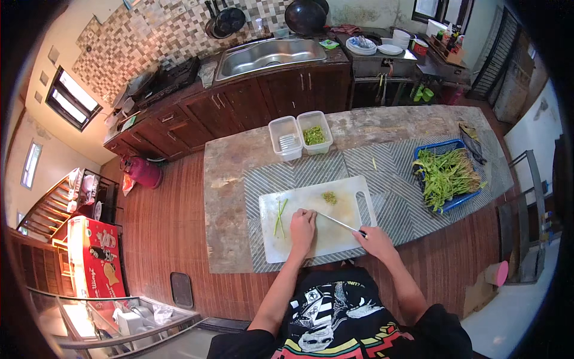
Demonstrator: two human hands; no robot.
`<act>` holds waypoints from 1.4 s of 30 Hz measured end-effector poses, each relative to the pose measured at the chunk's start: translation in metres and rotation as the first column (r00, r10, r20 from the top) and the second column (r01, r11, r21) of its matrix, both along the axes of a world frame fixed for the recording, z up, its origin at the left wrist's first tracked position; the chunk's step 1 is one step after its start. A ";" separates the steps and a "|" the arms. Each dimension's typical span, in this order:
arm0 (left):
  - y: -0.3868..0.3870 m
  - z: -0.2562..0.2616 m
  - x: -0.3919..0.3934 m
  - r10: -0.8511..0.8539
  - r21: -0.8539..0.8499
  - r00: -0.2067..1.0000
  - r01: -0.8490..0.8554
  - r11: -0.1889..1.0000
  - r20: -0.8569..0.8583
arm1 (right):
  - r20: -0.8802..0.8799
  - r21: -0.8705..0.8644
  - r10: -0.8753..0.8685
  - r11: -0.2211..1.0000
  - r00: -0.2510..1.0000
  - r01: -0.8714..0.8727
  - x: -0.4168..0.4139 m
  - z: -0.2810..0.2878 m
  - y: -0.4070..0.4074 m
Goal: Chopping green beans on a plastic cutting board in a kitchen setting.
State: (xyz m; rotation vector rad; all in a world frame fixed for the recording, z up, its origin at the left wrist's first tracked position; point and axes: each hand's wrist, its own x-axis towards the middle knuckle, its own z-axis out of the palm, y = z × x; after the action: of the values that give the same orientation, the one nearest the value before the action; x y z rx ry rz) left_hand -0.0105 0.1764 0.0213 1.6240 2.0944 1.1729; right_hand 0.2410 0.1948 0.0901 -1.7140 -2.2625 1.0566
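My right hand (375, 241) grips the black handle of a kitchen knife (337, 221), whose blade points left across a white plastic cutting board (338, 247). Close to the blade's tip, my left hand (303, 228) rests on the board with its fingers curled down. Whatever may be under those fingers is hidden. Left of that hand lie a few thin green stems (280, 219), crossing each other. A small heap of chopped green pieces (329, 197) sits beyond the knife, near the board's far edge.
Beyond the board stand an open plastic container (285, 141) and another container (329, 144) with chopped greens (314, 135). To the right, a blue basket (462, 203) holds leafy green vegetables (444, 177) beside a dark crumpled item (471, 142). A grey patterned mat (399, 206) covers part of the table (231, 179).
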 end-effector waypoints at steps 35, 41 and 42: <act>-0.009 -0.007 0.007 0.024 0.093 1.000 -0.025 0.995 0.007 | 0.175 0.230 0.019 0.971 0.984 -0.060 -0.014 -0.041 -0.011; -0.009 -0.009 0.005 0.041 0.068 0.998 -0.044 0.997 0.048 | 0.111 0.233 -0.012 0.972 0.994 -0.014 -0.017 -0.039 -0.013; -0.010 -0.009 0.004 0.045 0.067 0.998 -0.048 0.997 0.049 | 0.112 0.232 -0.008 0.972 0.994 -0.018 -0.018 -0.035 -0.017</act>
State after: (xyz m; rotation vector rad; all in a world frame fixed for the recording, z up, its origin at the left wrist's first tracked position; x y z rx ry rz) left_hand -0.0063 0.1664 0.0126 1.5680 2.0950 1.2981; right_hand 0.2235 0.1777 0.0546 -1.7092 -2.3488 0.6768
